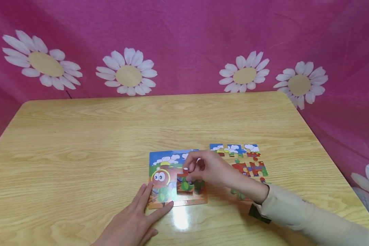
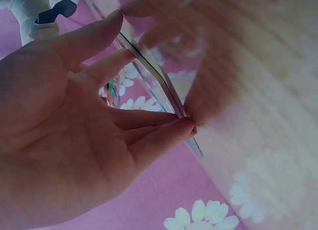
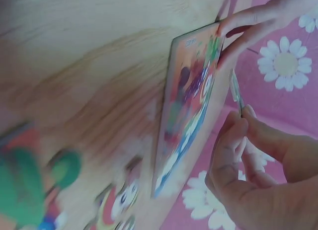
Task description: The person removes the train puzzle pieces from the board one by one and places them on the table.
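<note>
A square puzzle board [image 1: 203, 201] with a cartoon picture lies near the table's front. My right hand [image 1: 209, 169] is above it, pinching a puzzle piece [image 1: 184, 186] between thumb and fingers. That piece has green and brown on it and is tilted; in the right wrist view the piece [image 3: 235, 87] appears nearly edge-on, apart from the board [image 3: 181, 111]. My left hand [image 1: 132, 217] rests at the board's lower left corner, its spread fingers touching the left and front edges. From the left wrist, the fingertips of this hand [image 2: 74, 125] meet the board's edge [image 2: 154, 73].
Several loose puzzle pieces [image 1: 235, 149] lie in rows right of the board, partly hidden by the right forearm. A dark object [image 1: 259, 214] shows under the right sleeve [image 1: 298, 208]. Behind the wooden table [image 1: 95, 136] hangs a pink cloth [image 1: 184, 41] with daisies.
</note>
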`<state>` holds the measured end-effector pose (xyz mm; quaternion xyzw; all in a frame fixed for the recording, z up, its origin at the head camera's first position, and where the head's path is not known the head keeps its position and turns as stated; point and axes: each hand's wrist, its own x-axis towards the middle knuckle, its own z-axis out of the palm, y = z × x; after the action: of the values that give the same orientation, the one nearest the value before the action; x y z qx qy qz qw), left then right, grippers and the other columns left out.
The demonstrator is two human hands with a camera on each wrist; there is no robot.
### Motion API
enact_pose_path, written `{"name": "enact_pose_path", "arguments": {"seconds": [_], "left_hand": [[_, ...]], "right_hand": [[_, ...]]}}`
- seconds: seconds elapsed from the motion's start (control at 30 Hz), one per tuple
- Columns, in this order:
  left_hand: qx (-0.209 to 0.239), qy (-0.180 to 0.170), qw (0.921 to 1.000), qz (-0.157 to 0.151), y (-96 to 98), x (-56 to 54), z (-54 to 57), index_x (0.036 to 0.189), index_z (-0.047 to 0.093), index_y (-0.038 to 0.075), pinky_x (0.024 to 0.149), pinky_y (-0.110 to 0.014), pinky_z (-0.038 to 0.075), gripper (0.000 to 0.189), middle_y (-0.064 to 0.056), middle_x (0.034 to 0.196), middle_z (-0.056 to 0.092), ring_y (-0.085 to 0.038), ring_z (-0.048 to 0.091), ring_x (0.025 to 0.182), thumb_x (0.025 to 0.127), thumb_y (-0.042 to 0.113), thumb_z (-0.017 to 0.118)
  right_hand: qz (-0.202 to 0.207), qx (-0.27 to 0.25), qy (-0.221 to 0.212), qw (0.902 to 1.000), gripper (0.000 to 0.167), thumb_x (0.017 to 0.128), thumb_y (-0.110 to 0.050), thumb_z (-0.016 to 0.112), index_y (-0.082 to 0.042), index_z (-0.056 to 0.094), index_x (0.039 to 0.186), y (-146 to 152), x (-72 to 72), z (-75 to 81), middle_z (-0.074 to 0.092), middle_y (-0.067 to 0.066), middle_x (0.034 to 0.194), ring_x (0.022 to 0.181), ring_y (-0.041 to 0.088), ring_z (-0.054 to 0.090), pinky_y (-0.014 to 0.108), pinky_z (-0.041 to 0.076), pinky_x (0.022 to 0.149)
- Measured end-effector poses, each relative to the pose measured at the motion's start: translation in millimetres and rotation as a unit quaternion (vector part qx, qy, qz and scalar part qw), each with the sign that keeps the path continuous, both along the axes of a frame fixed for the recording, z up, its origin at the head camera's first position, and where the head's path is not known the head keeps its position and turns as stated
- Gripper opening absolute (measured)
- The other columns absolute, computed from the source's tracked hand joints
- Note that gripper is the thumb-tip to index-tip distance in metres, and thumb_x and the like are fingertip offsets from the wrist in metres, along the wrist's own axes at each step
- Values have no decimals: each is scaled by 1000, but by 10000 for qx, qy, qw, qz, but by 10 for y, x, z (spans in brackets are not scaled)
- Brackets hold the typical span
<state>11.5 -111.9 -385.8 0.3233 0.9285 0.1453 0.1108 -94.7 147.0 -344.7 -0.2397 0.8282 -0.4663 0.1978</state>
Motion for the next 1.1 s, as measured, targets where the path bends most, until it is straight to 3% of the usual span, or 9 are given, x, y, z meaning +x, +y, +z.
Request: {"name": "enact_pose_path", "arguments": {"seconds": [0.43,0.57,0.93,1.1], "left_hand": [[9,-370,9992,122,28,-3,44,147,45,37,79,-49,56,61,-33,155,19,-49,24,140,91,30,69],[-1,-389,9991,158,27,-8,51,147,46,36,78,-48,56,61,-32,155,19,-48,24,141,91,30,69],[-27,-471,9987,175,20,-20,57,147,46,37,78,-49,56,60,-31,156,17,-49,24,141,91,30,69],[58,-322,9993,159,13,-17,47,146,47,36,73,-46,57,61,-32,156,16,-49,26,140,90,29,70]], "right_hand": [[-149,398,-4,9991,17,79,-1,79,-4,67,90,636,103,-20,55,0,77,63,12,52,23,46,58],[-174,628,168,9977,18,79,-4,80,-4,67,91,761,134,-55,56,-3,77,64,10,52,23,46,57],[-510,1337,784,9866,24,72,-7,86,-11,67,87,798,210,-130,55,-4,76,65,7,50,22,45,57],[-550,1439,899,9840,29,70,-6,88,-13,64,84,783,218,-170,54,-5,76,67,8,49,23,44,58]]}}
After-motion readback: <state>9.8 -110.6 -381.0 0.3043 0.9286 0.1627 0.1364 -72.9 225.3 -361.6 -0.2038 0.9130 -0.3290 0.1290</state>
